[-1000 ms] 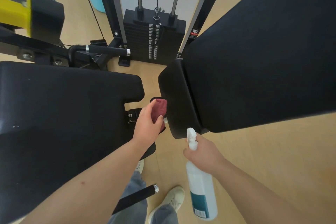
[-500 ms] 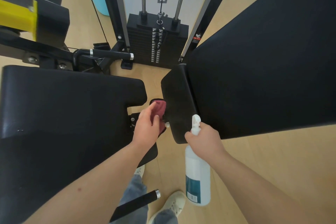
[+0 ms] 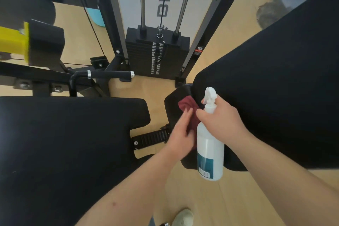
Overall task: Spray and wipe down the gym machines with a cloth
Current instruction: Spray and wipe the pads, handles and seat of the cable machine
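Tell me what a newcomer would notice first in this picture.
The two hands meet at centre: the left hand presses a dark red cloth against the edge of the big black pad on the right, while the right hand grips a white spray bottle by its neck just beside it. Behind them, at top centre, stands the black weight stack, and a bright yellow part shows at the left edge.

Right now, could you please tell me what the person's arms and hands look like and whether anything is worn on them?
Both are bare: the left arm and right arm show no sleeve up to the picture's edge. The left hand and right hand have no gloves, and no watch, band or ring shows, though the left hand is blurred.
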